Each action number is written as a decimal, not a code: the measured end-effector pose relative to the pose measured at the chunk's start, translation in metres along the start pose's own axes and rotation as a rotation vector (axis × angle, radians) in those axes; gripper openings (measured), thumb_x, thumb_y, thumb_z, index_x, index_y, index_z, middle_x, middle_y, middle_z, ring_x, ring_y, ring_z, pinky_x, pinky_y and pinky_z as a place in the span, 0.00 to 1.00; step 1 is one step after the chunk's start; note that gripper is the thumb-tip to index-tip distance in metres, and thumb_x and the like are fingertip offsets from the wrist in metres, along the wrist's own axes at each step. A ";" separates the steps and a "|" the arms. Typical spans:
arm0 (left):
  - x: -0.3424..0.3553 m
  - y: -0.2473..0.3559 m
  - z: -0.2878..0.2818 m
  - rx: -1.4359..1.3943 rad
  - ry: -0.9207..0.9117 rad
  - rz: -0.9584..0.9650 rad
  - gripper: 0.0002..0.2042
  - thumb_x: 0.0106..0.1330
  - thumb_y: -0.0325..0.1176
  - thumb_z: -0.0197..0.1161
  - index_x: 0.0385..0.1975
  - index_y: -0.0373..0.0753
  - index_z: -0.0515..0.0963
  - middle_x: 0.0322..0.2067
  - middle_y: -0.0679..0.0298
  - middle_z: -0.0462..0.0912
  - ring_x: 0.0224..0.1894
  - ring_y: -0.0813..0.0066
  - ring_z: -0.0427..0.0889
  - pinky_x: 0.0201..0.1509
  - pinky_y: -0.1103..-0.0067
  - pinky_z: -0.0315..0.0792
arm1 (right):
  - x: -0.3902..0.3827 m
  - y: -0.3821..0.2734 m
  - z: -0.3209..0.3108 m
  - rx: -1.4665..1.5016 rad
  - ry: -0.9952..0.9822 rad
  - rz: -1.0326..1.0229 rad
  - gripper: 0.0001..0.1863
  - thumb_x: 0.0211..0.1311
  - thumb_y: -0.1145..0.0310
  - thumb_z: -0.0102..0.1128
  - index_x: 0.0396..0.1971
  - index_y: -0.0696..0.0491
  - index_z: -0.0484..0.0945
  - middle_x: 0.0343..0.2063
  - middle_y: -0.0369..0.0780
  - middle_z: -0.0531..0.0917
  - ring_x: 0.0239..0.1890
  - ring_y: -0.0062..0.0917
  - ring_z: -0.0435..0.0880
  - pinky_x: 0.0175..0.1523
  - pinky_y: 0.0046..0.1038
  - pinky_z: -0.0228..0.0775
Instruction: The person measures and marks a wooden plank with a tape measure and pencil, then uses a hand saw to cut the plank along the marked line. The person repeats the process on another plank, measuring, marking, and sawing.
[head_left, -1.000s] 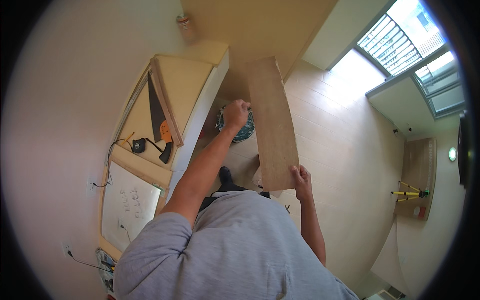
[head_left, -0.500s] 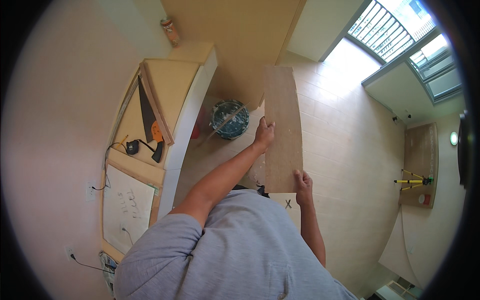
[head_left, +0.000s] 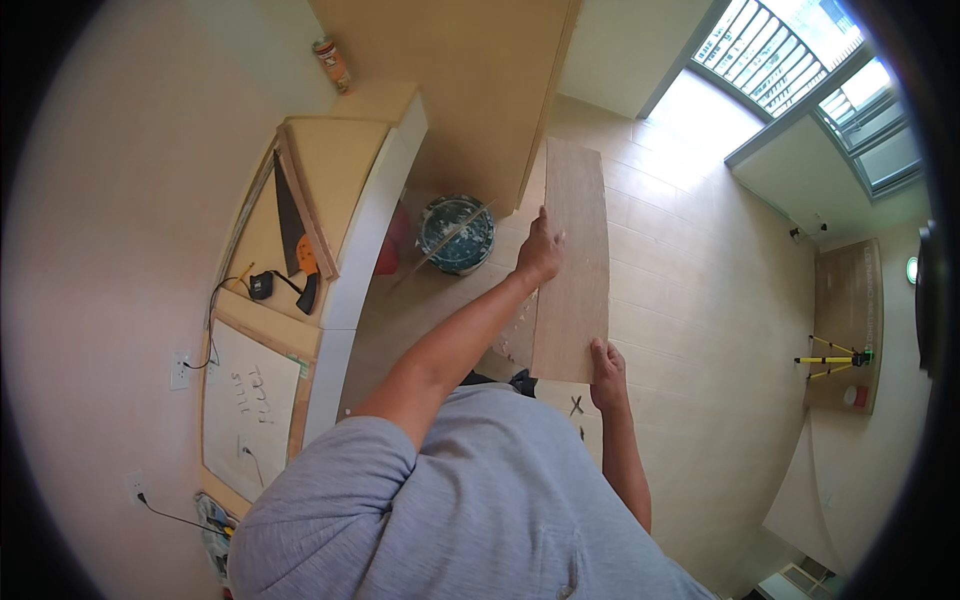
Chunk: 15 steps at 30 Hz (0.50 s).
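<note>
I hold a long light wood-look plank (head_left: 575, 250) out in front of me, above the tiled floor. My left hand (head_left: 540, 250) grips its left edge about halfway along. Around the plank's near right corner my right hand (head_left: 607, 372) is closed. The plank points away from me toward the tall wooden panel (head_left: 470, 80). Below its near end a floor tile carries a black cross mark (head_left: 576, 405).
A round dark bucket (head_left: 457, 235) with a stick across it stands on the floor left of the plank. A low white-edged counter (head_left: 330, 200) at left holds a hand saw (head_left: 293, 235) and boards. A yellow tripod device (head_left: 830, 358) sits at far right.
The plank has shifted to the right and further forward. My left hand slid from its far left edge down to the middle of the left edge. My right hand kept the near corner.
</note>
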<state>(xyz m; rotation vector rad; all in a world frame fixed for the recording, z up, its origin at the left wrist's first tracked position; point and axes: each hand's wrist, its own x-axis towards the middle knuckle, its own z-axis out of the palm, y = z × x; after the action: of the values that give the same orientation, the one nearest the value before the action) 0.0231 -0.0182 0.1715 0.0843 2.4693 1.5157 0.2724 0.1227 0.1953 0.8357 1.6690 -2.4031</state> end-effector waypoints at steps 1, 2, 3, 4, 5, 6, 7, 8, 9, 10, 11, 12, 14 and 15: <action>-0.009 0.005 -0.001 0.170 -0.013 0.090 0.33 0.73 0.41 0.58 0.74 0.34 0.60 0.72 0.38 0.61 0.69 0.39 0.69 0.73 0.60 0.65 | 0.001 0.002 -0.002 0.006 0.000 -0.004 0.23 0.77 0.54 0.59 0.53 0.62 0.78 0.43 0.38 0.86 0.43 0.18 0.83 0.51 0.23 0.76; -0.020 0.008 -0.002 0.330 -0.022 0.192 0.31 0.73 0.42 0.58 0.73 0.34 0.64 0.72 0.40 0.62 0.70 0.41 0.68 0.75 0.61 0.61 | 0.002 0.003 -0.004 0.030 -0.009 -0.007 0.23 0.77 0.55 0.59 0.53 0.62 0.78 0.43 0.38 0.86 0.43 0.18 0.83 0.52 0.24 0.76; -0.032 0.009 -0.005 0.492 -0.037 0.281 0.30 0.72 0.42 0.59 0.71 0.35 0.67 0.72 0.41 0.63 0.71 0.43 0.66 0.77 0.61 0.58 | 0.003 0.005 -0.005 -0.006 0.009 -0.021 0.23 0.77 0.55 0.59 0.53 0.62 0.78 0.43 0.38 0.86 0.44 0.18 0.83 0.52 0.24 0.76; -0.042 0.008 -0.009 0.558 -0.049 0.431 0.28 0.72 0.41 0.59 0.70 0.36 0.69 0.72 0.43 0.64 0.71 0.43 0.66 0.77 0.60 0.58 | 0.003 0.007 -0.005 -0.022 0.019 -0.032 0.22 0.77 0.55 0.59 0.53 0.62 0.78 0.43 0.38 0.86 0.44 0.19 0.83 0.53 0.25 0.76; -0.052 0.005 -0.014 0.628 -0.068 0.565 0.27 0.72 0.41 0.59 0.69 0.37 0.71 0.72 0.44 0.64 0.71 0.43 0.66 0.77 0.59 0.58 | 0.004 0.009 -0.005 -0.022 0.013 -0.044 0.22 0.78 0.55 0.59 0.52 0.62 0.78 0.42 0.38 0.85 0.44 0.19 0.83 0.53 0.25 0.76; -0.063 0.000 -0.020 0.707 -0.046 0.709 0.26 0.72 0.40 0.59 0.68 0.38 0.73 0.73 0.46 0.65 0.71 0.42 0.65 0.77 0.57 0.58 | 0.004 0.011 -0.004 -0.022 0.026 -0.019 0.22 0.78 0.55 0.59 0.53 0.62 0.78 0.43 0.38 0.85 0.44 0.19 0.83 0.53 0.26 0.76; -0.072 -0.008 -0.027 0.652 -0.151 0.627 0.25 0.72 0.40 0.59 0.67 0.37 0.74 0.72 0.47 0.66 0.71 0.43 0.66 0.77 0.57 0.58 | 0.004 0.012 -0.003 -0.007 0.028 0.005 0.22 0.78 0.55 0.59 0.53 0.62 0.78 0.43 0.38 0.85 0.44 0.20 0.83 0.53 0.26 0.76; -0.080 -0.016 -0.034 0.597 -0.206 0.562 0.25 0.72 0.40 0.59 0.66 0.37 0.75 0.72 0.48 0.66 0.71 0.43 0.66 0.77 0.56 0.58 | 0.004 0.012 -0.003 0.022 0.012 0.021 0.22 0.78 0.56 0.58 0.53 0.62 0.78 0.43 0.38 0.85 0.45 0.20 0.83 0.54 0.27 0.76; -0.087 -0.026 -0.041 0.544 -0.271 0.490 0.24 0.72 0.40 0.59 0.65 0.36 0.75 0.72 0.49 0.67 0.70 0.44 0.67 0.77 0.55 0.58 | 0.005 0.014 -0.003 -0.010 0.028 0.041 0.23 0.78 0.55 0.58 0.54 0.62 0.77 0.45 0.39 0.85 0.45 0.21 0.83 0.54 0.28 0.77; -0.096 -0.038 -0.053 0.477 -0.253 0.432 0.23 0.72 0.41 0.60 0.63 0.37 0.77 0.68 0.48 0.72 0.67 0.44 0.71 0.74 0.56 0.62 | 0.005 0.015 -0.004 -0.030 0.027 0.056 0.23 0.78 0.55 0.58 0.55 0.62 0.76 0.46 0.40 0.84 0.46 0.23 0.83 0.54 0.28 0.77; -0.103 -0.051 -0.065 0.458 -0.291 0.329 0.22 0.71 0.41 0.61 0.61 0.37 0.79 0.64 0.48 0.76 0.64 0.45 0.75 0.71 0.57 0.65 | 0.005 0.016 -0.005 -0.044 0.038 0.078 0.23 0.78 0.55 0.58 0.56 0.63 0.76 0.47 0.40 0.84 0.47 0.24 0.83 0.54 0.29 0.77; -0.110 -0.064 -0.078 0.464 -0.323 0.260 0.21 0.71 0.42 0.62 0.59 0.37 0.80 0.60 0.48 0.79 0.61 0.45 0.78 0.68 0.58 0.69 | 0.007 0.019 -0.005 -0.045 0.048 0.111 0.24 0.77 0.55 0.58 0.57 0.62 0.75 0.48 0.41 0.83 0.48 0.25 0.83 0.54 0.31 0.77; -0.128 -0.091 -0.108 0.534 -0.472 0.054 0.19 0.70 0.42 0.63 0.55 0.38 0.82 0.52 0.48 0.85 0.54 0.46 0.83 0.61 0.59 0.74 | 0.013 0.026 -0.008 -0.019 0.083 0.178 0.26 0.77 0.53 0.59 0.59 0.62 0.73 0.50 0.42 0.82 0.49 0.28 0.82 0.54 0.34 0.77; -0.138 -0.103 -0.124 0.505 -0.446 0.059 0.19 0.70 0.42 0.64 0.54 0.38 0.83 0.49 0.49 0.86 0.51 0.46 0.84 0.58 0.60 0.76 | 0.017 0.031 -0.011 -0.057 0.093 0.203 0.27 0.76 0.53 0.59 0.59 0.62 0.73 0.50 0.42 0.81 0.50 0.29 0.82 0.54 0.36 0.77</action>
<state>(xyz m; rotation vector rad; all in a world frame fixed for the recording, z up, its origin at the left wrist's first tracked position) 0.1359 -0.1973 0.1578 0.5244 2.4142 0.7445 0.2738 0.1241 0.1588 1.0669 1.5898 -2.2034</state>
